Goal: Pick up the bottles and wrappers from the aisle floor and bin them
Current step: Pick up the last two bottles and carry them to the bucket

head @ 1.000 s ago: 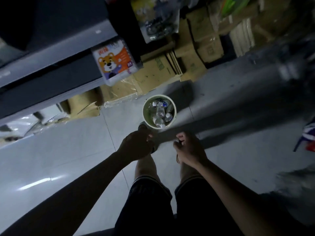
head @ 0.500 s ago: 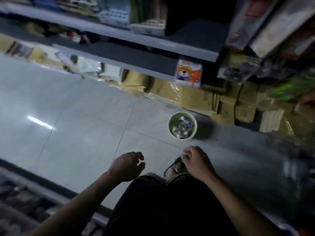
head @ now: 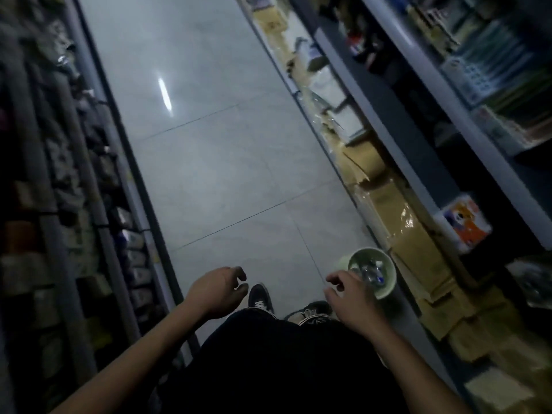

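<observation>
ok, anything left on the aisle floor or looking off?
Nothing stands out. The visible aisle floor shows no litter; the bin stands upright by the cardboard boxes with bottles inside. Left hand and right hand hold nothing.

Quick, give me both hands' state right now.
Left hand: open, fingers loosely curled, holding nothing.
Right hand: open, fingers loosely curled, holding nothing.

Left hand point(head: 216, 291) lower centre, right hand point(head: 351, 297) just right of it; both forearms outstretched, fingers loosely curled (nothing held).
</observation>
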`<state>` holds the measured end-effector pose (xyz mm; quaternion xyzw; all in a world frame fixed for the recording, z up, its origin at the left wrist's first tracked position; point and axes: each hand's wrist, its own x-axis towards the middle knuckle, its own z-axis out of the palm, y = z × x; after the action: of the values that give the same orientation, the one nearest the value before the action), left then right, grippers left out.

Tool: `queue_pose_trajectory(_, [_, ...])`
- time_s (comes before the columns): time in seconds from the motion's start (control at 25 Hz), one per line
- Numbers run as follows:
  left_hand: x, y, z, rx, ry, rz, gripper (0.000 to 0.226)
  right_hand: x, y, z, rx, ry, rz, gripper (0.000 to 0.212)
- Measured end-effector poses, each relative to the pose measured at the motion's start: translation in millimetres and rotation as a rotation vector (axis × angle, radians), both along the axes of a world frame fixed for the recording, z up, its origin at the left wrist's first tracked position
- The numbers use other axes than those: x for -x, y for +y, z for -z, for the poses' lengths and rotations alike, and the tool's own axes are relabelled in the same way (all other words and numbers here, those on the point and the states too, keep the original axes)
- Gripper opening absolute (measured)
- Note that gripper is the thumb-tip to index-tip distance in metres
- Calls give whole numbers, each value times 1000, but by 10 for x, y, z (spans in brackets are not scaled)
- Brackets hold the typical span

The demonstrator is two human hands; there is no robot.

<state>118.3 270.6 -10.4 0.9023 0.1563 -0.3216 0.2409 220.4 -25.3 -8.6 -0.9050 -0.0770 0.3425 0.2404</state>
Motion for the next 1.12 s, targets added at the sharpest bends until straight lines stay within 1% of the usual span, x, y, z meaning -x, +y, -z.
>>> queue_pose_trajectory(0.16, [390, 240, -62, -20, 3, -144, 38, -81, 375, 14, -26, -47, -134, 21])
queue_pose_trajectory(0.36, [398, 314, -176, -35, 32, -247, 39, -304, 577, -4, -66, -79, -253, 17])
queue_pose_trajectory(0.52, [-1, 221, -212, -56, 30, -262, 40, -715, 536, -4, -75, -64, -308, 19])
queue_pose_trajectory(0.84, [-1196, -48, -254, -52, 32, -273, 39, -1954, 368, 35, -72, -68, -351, 23])
queue_pose_trajectory(0.96, [-1335, 35, -241, -77, 47, -345, 38, -2350, 612, 54, -79, -58, -417, 27])
queue_pose_trajectory(1.12, [-1291, 258, -281, -81, 85, -522, 37, -2769, 1278, 11, -109, -53, -545, 28])
